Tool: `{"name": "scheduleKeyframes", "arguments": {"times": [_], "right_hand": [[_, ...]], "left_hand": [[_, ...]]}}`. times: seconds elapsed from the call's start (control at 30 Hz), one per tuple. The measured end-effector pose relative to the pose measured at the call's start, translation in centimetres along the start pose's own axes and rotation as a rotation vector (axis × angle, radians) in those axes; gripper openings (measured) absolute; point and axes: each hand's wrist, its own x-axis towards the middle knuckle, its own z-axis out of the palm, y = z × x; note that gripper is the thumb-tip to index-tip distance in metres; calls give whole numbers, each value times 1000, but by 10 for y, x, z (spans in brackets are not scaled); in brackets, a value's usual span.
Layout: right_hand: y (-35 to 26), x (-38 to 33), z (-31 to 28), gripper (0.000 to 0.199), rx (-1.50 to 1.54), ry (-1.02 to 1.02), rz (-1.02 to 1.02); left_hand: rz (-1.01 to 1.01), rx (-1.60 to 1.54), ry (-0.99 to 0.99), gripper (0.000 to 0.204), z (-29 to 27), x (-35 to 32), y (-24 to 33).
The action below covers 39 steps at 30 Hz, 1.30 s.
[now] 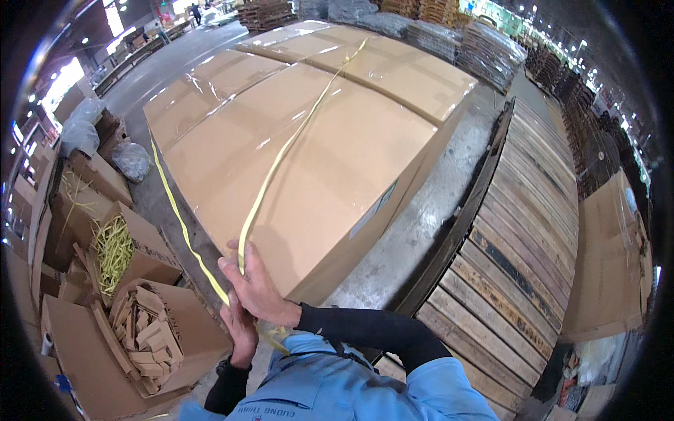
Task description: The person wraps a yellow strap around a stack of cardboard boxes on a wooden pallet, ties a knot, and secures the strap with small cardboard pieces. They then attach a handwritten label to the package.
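Observation:
A stack of large brown cardboard cartons (pixel 330 147) wrapped in clear film stands in front of me. A yellow plastic strap (pixel 281 158) runs over the top of the nearest carton and another length runs down along its left edge. My right hand (pixel 254 281) grips the strap at the carton's near corner. Just below it, my left hand (pixel 241 330) holds the lower part of the same strap, which loops toward my chest. Both sleeves are black under a blue shirt.
Open cardboard boxes at the lower left hold cardboard pieces (pixel 144 337) and yellow strap offcuts (pixel 112 252). Filled plastic bags (pixel 130 160) lie further back. A long stack of wooden pallets (pixel 526 231) runs along the right. A concrete aisle (pixel 428 210) lies between.

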Motion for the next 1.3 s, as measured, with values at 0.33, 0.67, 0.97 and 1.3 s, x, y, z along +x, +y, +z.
{"name": "scheduleKeyframes", "arguments": {"times": [0.33,0.67,0.97,1.3], "right_hand": [[-31,243,-213,16,764,-12,179],[-89,332,-572,25,892,240,151],[-159,374,-905,18,434,694,-295],[-86,415,-1143,16,263,836,-62]], "left_hand": [[56,261,192,38,-26,-19,-100],[-218,392,388,39,-6,-18,6],[-227,560,770,28,-2,-7,5],[-190,658,891,27,206,52,-8]]}}
